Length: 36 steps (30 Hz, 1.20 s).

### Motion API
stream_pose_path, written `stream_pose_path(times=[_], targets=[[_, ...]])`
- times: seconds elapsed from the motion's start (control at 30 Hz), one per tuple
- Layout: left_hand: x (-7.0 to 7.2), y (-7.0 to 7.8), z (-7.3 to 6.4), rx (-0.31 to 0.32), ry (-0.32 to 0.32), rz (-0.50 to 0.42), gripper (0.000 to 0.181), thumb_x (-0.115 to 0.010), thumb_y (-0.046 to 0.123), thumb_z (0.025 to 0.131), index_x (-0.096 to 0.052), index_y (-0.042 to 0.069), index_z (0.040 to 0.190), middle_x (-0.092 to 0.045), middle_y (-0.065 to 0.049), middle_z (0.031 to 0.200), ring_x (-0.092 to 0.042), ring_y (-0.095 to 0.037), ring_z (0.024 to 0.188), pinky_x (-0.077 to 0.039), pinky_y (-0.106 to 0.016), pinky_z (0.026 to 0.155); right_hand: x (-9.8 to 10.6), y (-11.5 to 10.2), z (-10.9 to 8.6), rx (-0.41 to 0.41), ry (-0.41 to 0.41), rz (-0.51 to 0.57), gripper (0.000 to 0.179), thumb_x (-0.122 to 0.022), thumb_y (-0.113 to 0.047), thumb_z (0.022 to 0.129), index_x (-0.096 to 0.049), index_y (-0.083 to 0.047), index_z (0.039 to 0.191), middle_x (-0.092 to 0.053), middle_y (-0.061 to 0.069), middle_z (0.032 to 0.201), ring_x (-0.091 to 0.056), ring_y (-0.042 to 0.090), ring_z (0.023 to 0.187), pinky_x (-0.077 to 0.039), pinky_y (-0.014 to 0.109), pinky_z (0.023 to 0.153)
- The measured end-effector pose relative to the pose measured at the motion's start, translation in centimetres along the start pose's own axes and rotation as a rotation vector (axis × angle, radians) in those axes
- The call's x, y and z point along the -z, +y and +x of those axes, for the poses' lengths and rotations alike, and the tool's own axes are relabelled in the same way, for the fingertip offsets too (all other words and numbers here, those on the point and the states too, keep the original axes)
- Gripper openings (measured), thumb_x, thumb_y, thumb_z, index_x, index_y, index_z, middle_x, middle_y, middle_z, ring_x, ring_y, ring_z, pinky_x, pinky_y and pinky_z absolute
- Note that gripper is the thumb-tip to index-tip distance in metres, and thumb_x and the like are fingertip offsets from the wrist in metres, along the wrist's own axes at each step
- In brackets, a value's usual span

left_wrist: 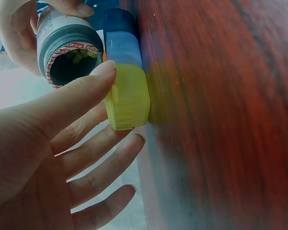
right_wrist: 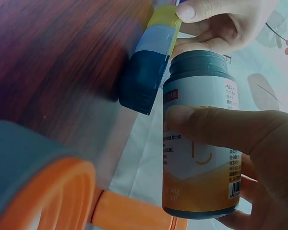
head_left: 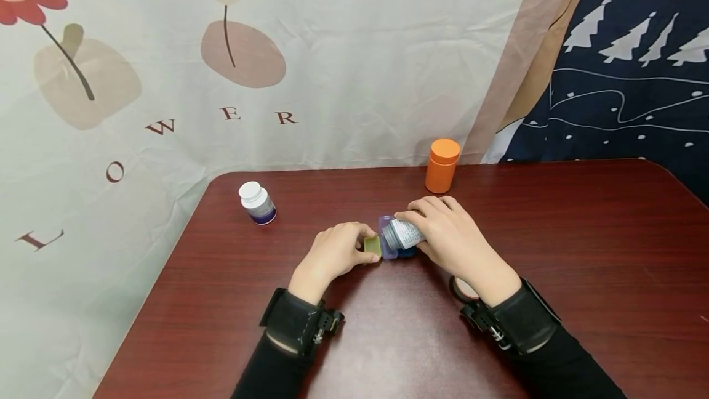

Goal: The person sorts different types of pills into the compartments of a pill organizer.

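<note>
A small pill organizer (head_left: pixel 389 253) with yellow, purple-blue and dark blue sections sits on the table. My left hand (head_left: pixel 335 251) pinches its yellow end section (left_wrist: pixel 129 98) between thumb and fingers; the other fingers spread loosely. In my right hand (head_left: pixel 451 226) is an uncapped pill bottle (right_wrist: pixel 201 167), grey with a white and orange label. The bottle is tipped, its mouth facing left over the purple-blue section (right_wrist: pixel 154 39). Pale yellow tablets (left_wrist: pixel 79 56) show inside the bottle in the left wrist view. What lies inside the organizer is hidden.
An orange bottle (head_left: pixel 441 168) with its lid on stands at the table's back edge. A white bottle (head_left: pixel 257 203) with a purple band stands at the back left. One round cap (head_left: pixel 465 289) lies by the right wrist. A printed cloth (head_left: pixel 354 66) hangs behind the table.
</note>
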<state>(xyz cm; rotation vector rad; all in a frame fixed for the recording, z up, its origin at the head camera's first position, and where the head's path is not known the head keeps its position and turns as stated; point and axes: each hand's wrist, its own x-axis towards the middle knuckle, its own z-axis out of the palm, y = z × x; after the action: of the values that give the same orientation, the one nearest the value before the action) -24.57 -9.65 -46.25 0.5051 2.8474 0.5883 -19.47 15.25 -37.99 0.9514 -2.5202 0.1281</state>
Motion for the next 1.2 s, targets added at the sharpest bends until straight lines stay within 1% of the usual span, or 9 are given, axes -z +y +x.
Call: stream_pose_path(times=[0.27,0.57,0.77,1.03,1.2], targets=[[-0.05,-0.09,0.04,-0.005,0.001,0.003,0.046,-0.088,0.054,0.092,-0.078,0.036,0.133,-0.079,0.017,0.122,-0.073,-0.002,0.098,-0.059,-0.041,0.088,-0.02,-0.05,0.02,0.014,0.007,-0.026,0.062,-0.099,0.0,0.071,-0.079,-0.012,0.127,-0.076,0.01,0.12,-0.07,0.029,0.117,-0.055,0.048,0.1],[-0.1,-0.1,-0.01,-0.014,0.006,-0.006,0.044,-0.088,0.054,0.092,-0.079,0.036,0.132,-0.079,0.017,0.124,-0.074,-0.002,0.099,-0.06,-0.04,0.087,-0.53,0.02,0.0,0.036,0.046,-0.027,0.058,-0.096,0.004,0.07,-0.08,-0.011,0.123,-0.075,0.01,0.115,-0.069,0.029,0.113,-0.054,0.047,0.098],[-0.14,-0.2,0.05,-0.017,0.009,-0.001,0.045,-0.089,0.054,0.092,-0.079,0.037,0.132,-0.079,0.018,0.123,-0.073,0.0,0.098,-0.059,-0.039,0.086,-0.64,-0.06,0.12,0.046,0.065,-0.033,0.055,-0.094,0.006,0.072,-0.08,-0.012,0.122,-0.075,0.01,0.114,-0.069,0.029,0.111,-0.053,0.047,0.097],[-0.14,-0.28,0.04,-0.021,0.007,0.003,0.047,-0.088,0.055,0.093,-0.078,0.037,0.135,-0.079,0.017,0.126,-0.073,-0.002,0.099,-0.059,-0.039,0.086,-0.61,-0.28,0.17,0.063,0.08,-0.033,0.052,-0.09,0.009,0.077,-0.08,-0.012,0.124,-0.075,0.011,0.115,-0.069,0.03,0.112,-0.053,0.045,0.097],[-0.17,-0.3,0.08,-0.019,0.007,0.0,0.047,-0.088,0.055,0.092,-0.078,0.037,0.134,-0.079,0.017,0.123,-0.073,-0.002,0.098,-0.059,-0.04,0.085,-0.62,-0.34,0.2,0.068,0.082,-0.042,0.051,-0.09,0.008,0.077,-0.08,-0.012,0.123,-0.075,0.01,0.115,-0.069,0.03,0.112,-0.053,0.045,0.097]])
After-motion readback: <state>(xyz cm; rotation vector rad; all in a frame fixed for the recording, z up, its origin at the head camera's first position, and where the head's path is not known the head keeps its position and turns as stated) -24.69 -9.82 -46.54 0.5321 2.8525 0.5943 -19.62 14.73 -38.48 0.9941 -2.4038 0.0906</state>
